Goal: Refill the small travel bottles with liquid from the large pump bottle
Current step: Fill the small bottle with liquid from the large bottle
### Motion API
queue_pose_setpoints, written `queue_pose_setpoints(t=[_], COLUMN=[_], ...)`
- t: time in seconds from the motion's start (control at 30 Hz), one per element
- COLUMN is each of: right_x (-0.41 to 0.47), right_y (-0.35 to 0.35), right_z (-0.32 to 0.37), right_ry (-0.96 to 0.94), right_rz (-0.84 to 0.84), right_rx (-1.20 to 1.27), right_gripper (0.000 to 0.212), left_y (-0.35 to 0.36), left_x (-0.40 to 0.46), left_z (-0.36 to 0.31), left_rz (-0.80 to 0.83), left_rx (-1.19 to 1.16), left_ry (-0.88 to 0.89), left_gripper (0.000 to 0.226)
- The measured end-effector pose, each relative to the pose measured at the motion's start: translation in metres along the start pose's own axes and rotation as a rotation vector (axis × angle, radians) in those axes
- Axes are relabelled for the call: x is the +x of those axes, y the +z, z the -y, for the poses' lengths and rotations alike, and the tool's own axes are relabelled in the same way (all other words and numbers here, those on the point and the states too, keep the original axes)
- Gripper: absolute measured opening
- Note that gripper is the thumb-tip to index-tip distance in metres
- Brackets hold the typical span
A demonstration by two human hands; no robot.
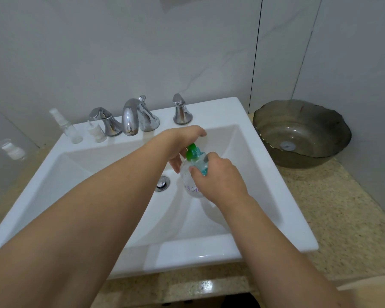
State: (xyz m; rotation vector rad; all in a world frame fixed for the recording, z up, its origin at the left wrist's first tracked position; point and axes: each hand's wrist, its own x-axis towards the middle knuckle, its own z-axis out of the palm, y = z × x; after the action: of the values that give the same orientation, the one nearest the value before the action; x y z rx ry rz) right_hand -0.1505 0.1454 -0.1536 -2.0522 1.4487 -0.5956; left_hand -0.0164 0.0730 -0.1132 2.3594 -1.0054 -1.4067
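The large clear pump bottle point(190, 185), with purple lettering and a green pump head point(192, 150), is upright over the white sink point(265, 174), just right of the drain. My left hand point(180, 143) is closed over the pump head from above, fingers curling down its left side. My right hand point(218, 181) grips a small clear travel bottle point(201, 166) holding teal liquid, pressed against the pump bottle's neck by the nozzle. A clear spray travel bottle point(68, 127) stands on the sink's back left rim. Whether the pump bottle rests on the basin floor is hidden.
A chrome faucet point(130, 116) with two handles sits at the back of the sink. A small white cap piece point(96, 132) stands beside the spray bottle, and a small clear container point(10, 150) sits further left. A grey bowl point(298, 134) rests on the speckled counter point(331, 218) at right.
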Motion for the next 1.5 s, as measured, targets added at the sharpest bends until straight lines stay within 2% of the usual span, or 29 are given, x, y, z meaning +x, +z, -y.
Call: queue_pose_setpoints(t=[0.1, 0.17, 0.7, 1.03, 1.23, 1.33, 1.4, 1.5], right_x=[0.000, 0.001, 0.005, 0.005, 0.003, 0.003, 0.004, 0.004], right_y=[-0.001, 0.000, 0.004, 0.003, 0.000, 0.000, 0.001, 0.002], right_z=[0.001, 0.001, -0.001, 0.001, 0.003, 0.002, 0.001, 0.001], right_ry=[-0.008, -0.013, 0.036, 0.031, 0.001, -0.015, -0.018, 0.001], right_rz=[-0.023, -0.023, 0.061, 0.046, -0.024, -0.034, -0.034, -0.018], right_rx=[0.012, 0.013, -0.041, -0.062, -0.026, -0.026, -0.013, -0.003], right_gripper=[0.033, 0.032, 0.031, 0.032, 0.035, 0.034, 0.034, 0.035], left_y=[-0.007, -0.007, 0.017, 0.013, -0.002, -0.005, -0.004, 0.002], left_x=[-0.006, -0.007, -0.003, -0.002, -0.012, -0.011, -0.008, -0.009], left_z=[-0.004, -0.003, 0.003, 0.004, -0.001, 0.001, 0.003, 0.001], left_rz=[0.091, 0.099, -0.160, -0.154, 0.026, 0.082, 0.069, -0.006], left_rx=[-0.016, -0.018, -0.014, 0.012, -0.048, -0.075, -0.058, -0.037], left_ry=[-0.011, -0.023, 0.052, 0.070, 0.026, 0.005, -0.003, 0.014], left_gripper=[0.085, 0.085, 0.036, 0.039, 0.078, 0.089, 0.086, 0.068])
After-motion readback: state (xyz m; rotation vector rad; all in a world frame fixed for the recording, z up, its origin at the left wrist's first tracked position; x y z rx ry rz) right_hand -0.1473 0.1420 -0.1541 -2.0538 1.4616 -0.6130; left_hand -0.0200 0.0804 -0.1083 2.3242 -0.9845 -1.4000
